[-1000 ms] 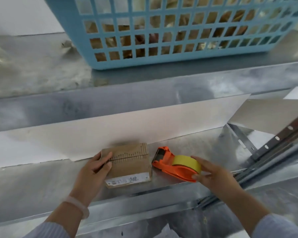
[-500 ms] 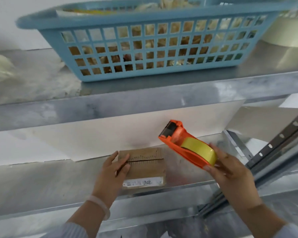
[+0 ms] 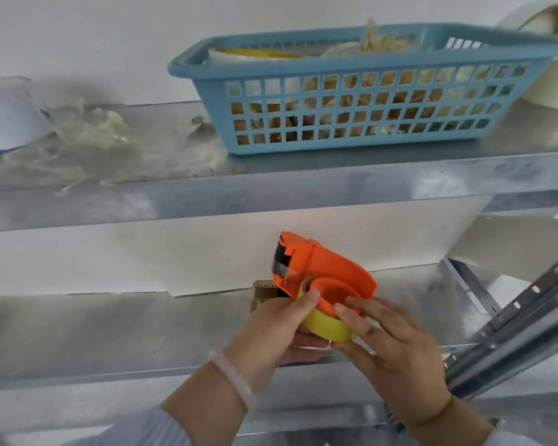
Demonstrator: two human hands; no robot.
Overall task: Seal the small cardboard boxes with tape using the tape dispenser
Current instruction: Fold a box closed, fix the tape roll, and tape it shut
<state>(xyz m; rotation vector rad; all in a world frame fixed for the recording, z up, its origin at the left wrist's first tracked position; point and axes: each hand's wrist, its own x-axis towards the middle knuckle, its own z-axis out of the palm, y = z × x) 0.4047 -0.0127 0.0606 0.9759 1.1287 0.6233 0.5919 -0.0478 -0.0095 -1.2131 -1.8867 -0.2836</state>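
Fingers of my left hand (image 3: 271, 329) curl round the tape dispenser (image 3: 322, 268), thumb on its yellow roll (image 3: 323, 326); my right hand (image 3: 390, 349) seems to pinch that roll. Behind, mostly hidden, the cardboard box (image 3: 264, 291) sits on the shelf (image 3: 110, 333).

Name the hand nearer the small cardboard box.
Left. The left hand is in front of the cardboard box, hiding most of it; the right hand is farther right, across the tape dispenser.

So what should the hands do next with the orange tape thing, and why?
Probably lower the tape dispenser onto the cardboard box. The left hand and right hand both hold it up in the air, and the box, mostly hidden behind them, sits on the shelf.
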